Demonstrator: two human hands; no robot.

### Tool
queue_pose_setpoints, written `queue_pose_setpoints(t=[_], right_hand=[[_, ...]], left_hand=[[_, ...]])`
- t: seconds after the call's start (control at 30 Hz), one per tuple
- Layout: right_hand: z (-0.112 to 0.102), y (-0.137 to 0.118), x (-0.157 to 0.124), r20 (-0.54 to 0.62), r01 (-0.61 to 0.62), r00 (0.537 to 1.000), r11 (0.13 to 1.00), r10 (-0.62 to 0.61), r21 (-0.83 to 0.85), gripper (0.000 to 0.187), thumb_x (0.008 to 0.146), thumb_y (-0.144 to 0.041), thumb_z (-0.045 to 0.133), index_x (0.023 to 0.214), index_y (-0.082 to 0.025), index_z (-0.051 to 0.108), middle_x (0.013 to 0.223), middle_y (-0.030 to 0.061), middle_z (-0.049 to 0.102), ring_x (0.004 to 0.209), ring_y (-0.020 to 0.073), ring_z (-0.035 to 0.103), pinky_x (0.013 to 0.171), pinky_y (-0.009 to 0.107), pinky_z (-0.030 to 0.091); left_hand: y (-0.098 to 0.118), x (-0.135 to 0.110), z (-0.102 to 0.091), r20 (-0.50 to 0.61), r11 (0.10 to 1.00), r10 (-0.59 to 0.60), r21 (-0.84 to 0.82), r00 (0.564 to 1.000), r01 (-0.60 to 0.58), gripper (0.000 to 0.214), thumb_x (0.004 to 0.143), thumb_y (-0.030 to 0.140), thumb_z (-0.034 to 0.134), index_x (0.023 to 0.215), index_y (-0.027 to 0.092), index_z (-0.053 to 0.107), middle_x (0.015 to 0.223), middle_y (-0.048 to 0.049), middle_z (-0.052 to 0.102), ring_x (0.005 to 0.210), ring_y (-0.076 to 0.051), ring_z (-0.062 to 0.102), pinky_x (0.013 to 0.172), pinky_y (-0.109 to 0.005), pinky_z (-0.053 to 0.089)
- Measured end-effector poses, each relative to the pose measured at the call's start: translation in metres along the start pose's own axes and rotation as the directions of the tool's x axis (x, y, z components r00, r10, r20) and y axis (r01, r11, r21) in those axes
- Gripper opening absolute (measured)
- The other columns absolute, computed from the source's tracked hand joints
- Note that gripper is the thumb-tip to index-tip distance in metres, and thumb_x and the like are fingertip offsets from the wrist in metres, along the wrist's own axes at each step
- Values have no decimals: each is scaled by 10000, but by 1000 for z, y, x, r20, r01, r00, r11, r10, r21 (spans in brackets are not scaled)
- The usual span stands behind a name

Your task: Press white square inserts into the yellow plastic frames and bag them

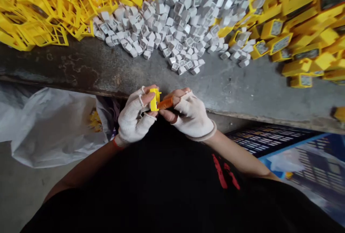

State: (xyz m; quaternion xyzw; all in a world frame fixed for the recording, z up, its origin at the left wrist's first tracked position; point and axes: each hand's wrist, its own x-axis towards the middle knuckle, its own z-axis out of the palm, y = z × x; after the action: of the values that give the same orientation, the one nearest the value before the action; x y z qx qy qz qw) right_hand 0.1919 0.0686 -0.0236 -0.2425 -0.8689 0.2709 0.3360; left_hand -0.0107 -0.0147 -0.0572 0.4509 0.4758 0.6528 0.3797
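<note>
The left grip (pixel 133 116) was shut narrow on a small yellow plastic piece (pixel 154 100), so that it was kept still. An orange stick (pixel 165 103) was pinched by the right grip (pixel 192 114) and pressed against it. White cloth gloves (pixel 132 127) were worn. Beyond, white blocks (pixel 167 33) and yellow frames (pixel 35 21) were heaped on a grey desk (pixel 229 94). No writing could be read.

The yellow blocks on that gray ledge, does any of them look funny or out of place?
Yes. One yellow block sits all alone by the right edge of the gray ledge. It looks odd because the other yellow blocks are piled together, away from it.
</note>
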Motion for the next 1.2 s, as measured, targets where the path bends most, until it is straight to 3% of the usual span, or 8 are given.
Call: queue_pose_setpoints(t=[0.1,0.17,0.27,0.4,0.53,0.67,0.93,1.2], right_hand=[[-12,25,3,22,-38,999,999,38,4,287,1172,-516,713,1113,-273,853,975,44,839,853,225,774,812,409,575],[-27,48,11,-58,-146,989,964,137,-222,243,1142,-508,755,1153,-296,872,1049,75,859,981,286,772,919,479,587],[-43,76,30,-102,-312,946,780,307,-543,191,1048,-417,877,1190,-289,879,1223,127,879,1254,401,722,1115,640,526],[-31,88,49,41,-243,937,731,347,-638,221,1046,-330,858,1248,-251,822,1383,132,848,1403,430,645,1179,702,463],[-14,86,48,-7,-236,957,766,290,-598,159,1169,-347,640,1177,-273,780,1340,108,834,1391,403,646,1181,689,434],[-16,62,34,-57,-217,974,839,217,-499,246,1184,-456,625,1180,-298,813,1261,90,850,1333,389,679,1170,644,444],[-1,14,3,-185,67,975,954,-125,-291,229,1163,-533,741,1156,-335,858,1063,6,896,997,244,743,999,451,500],[4,13,1,-214,95,966,969,-145,-226,232,1185,-502,713,1185,-324,863,1068,10,898,956,225,744,962,443,533]], left_hand=[[4,5,8,-83,941,-283,-219,956,259,421,955,536,980,1278,279,896,1306,-104,900,1147,-334,891,966,-445,758],[11,10,11,-22,814,-481,-383,876,437,425,928,551,999,1235,281,879,1212,-76,913,998,-298,898,776,-368,749],[21,17,13,103,657,-609,-491,786,573,360,930,483,991,1185,263,861,1143,-57,908,909,-265,886,676,-321,715],[26,21,15,104,597,-661,-528,743,604,232,1011,375,887,1176,220,832,1079,-67,892,862,-247,874,630,-294,687],[30,23,16,126,537,-705,-549,698,641,155,1087,326,774,1184,207,796,1084,-77,883,839,-247,864,612,-302,677],[32,22,18,184,467,-737,-558,651,686,169,1137,284,683,1243,195,780,1093,-88,875,846,-243,860,591,-287,660],[24,12,20,344,426,-675,-541,653,725,243,1002,280,911,1199,179,810,1256,-105,851,974,-246,822,624,-321,722],[26,13,16,392,387,-657,-558,644,734,332,921,290,1018,1187,173,858,1183,-72,846,874,-185,776,632,-307,736]])
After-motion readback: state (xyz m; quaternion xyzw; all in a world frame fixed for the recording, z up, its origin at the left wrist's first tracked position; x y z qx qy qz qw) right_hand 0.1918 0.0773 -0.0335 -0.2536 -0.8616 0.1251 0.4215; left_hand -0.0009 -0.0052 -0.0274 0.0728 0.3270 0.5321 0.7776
